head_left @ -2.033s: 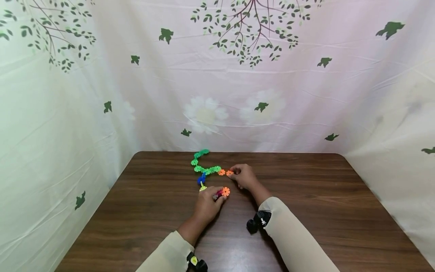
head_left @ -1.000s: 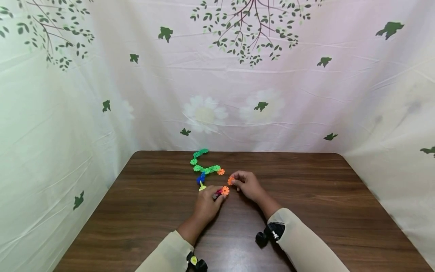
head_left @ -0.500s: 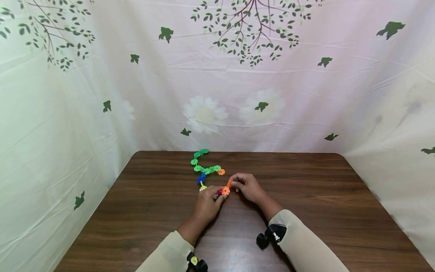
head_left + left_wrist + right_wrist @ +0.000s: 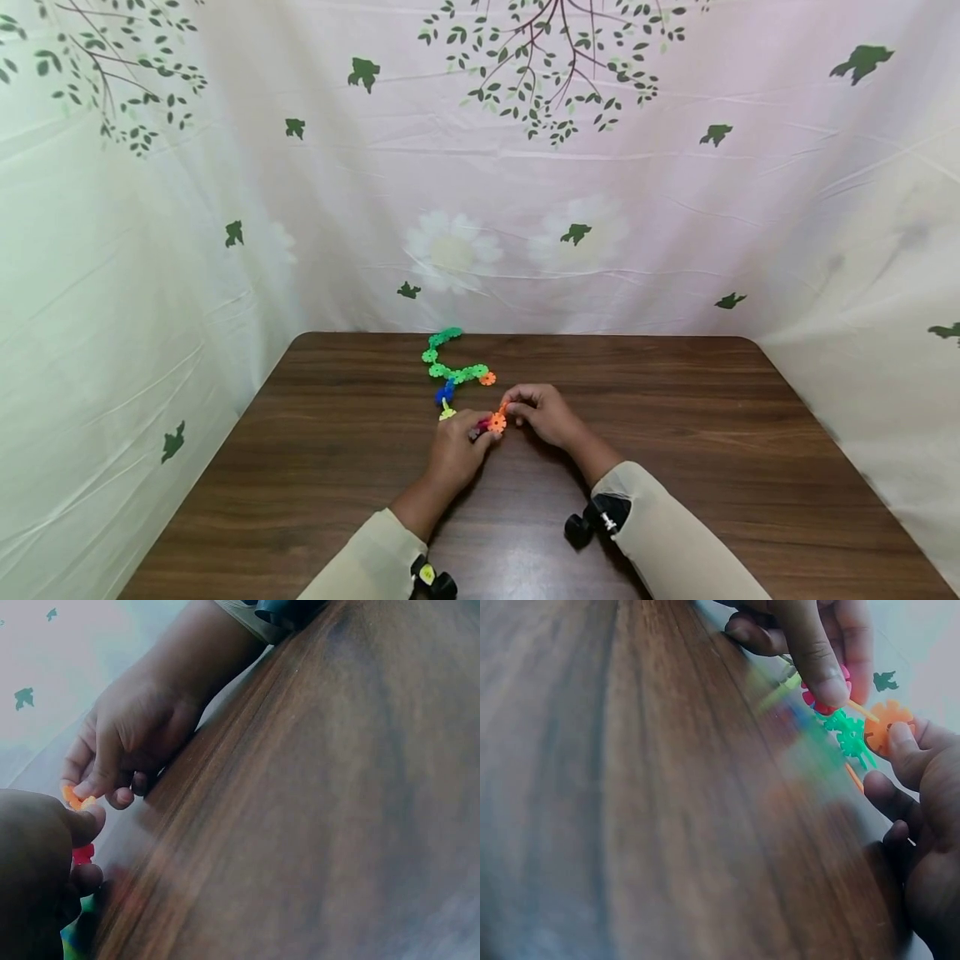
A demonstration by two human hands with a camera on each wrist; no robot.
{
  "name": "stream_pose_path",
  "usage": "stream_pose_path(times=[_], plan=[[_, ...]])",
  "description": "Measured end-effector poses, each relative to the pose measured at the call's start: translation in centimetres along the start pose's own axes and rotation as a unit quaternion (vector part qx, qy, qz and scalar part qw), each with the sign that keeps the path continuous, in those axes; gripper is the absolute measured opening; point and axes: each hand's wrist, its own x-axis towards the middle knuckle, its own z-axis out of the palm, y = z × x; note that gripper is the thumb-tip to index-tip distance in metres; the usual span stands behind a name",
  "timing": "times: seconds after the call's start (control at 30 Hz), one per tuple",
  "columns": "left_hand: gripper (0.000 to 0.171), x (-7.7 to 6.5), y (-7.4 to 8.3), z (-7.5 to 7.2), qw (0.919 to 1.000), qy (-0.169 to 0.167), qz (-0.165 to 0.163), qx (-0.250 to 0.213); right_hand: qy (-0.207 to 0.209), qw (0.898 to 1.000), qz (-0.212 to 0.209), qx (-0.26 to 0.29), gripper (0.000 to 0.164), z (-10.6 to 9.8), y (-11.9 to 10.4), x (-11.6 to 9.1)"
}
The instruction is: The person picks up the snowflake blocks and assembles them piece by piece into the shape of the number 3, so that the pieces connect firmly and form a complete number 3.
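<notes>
My left hand (image 4: 452, 454) pinches the near end of a chain of flower-shaped interlocking discs, at a pink disc (image 4: 822, 707) and an orange disc (image 4: 497, 424). Just to its right, my right hand (image 4: 549, 417) holds another orange disc (image 4: 885, 726) between thumb and forefinger. In the head view the two orange discs meet edge to edge at an angle. Beyond the left fingers the chain runs through a yellow disc (image 4: 447, 413) and blue discs (image 4: 445, 394) to several green discs (image 4: 457, 377). The left hand hides part of the chain.
A further orange disc (image 4: 488, 378) sits at the right end of the green row. The brown wooden table (image 4: 675, 467) reaches back to a printed cloth (image 4: 525, 183) that hangs behind and at both sides. A black wrist camera (image 4: 588, 525) is strapped over the right sleeve.
My right hand has brought its orange disc from beside the green row's end toward me, turned it and set it against the orange disc at my left hand. The left hand has stayed put.
</notes>
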Motion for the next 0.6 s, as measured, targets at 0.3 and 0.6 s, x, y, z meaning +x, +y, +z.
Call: stream_pose_path(times=[0.3,0.6], plan=[[0.021,-0.1,0.2,-0.3,1.0000,-0.002,0.000,0.009,-0.001,1.000,0.010,0.000,0.008,0.4,-0.7,-0.1],[0.021,-0.4,0.5,-0.7,0.9998,0.001,0.014,0.016,-0.008,0.999,0.033,-0.006,0.007,0.5,-1.2,-0.3]])
